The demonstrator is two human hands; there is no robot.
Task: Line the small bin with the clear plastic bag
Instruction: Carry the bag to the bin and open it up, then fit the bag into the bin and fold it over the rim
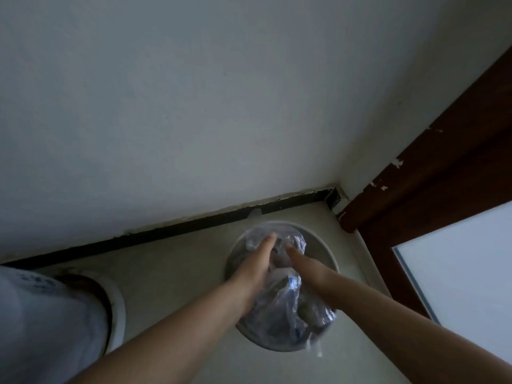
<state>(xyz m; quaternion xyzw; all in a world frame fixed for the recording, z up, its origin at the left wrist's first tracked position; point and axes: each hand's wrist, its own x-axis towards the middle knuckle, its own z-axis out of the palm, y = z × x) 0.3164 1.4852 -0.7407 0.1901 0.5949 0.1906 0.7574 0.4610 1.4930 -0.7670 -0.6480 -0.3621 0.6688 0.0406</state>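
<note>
A small round white bin [324, 246] stands on the floor in the room's corner. A crumpled clear plastic bag [291, 306] lies in and over its mouth, bunched toward the near rim. Both my hands reach down into the bin. My left hand [256, 266] has its fingers stretched out flat against the plastic on the left side. My right hand [306, 263] points its fingers into the plastic at the middle. Whether either hand pinches the bag is hidden by the plastic and dim light.
A white wall with a dark skirting strip [171, 230] runs behind the bin. A brown door frame [432, 189] and a pale panel [465, 275] stand to the right. My leg in light trousers [41, 322] and a white shoe [116, 306] are at the lower left.
</note>
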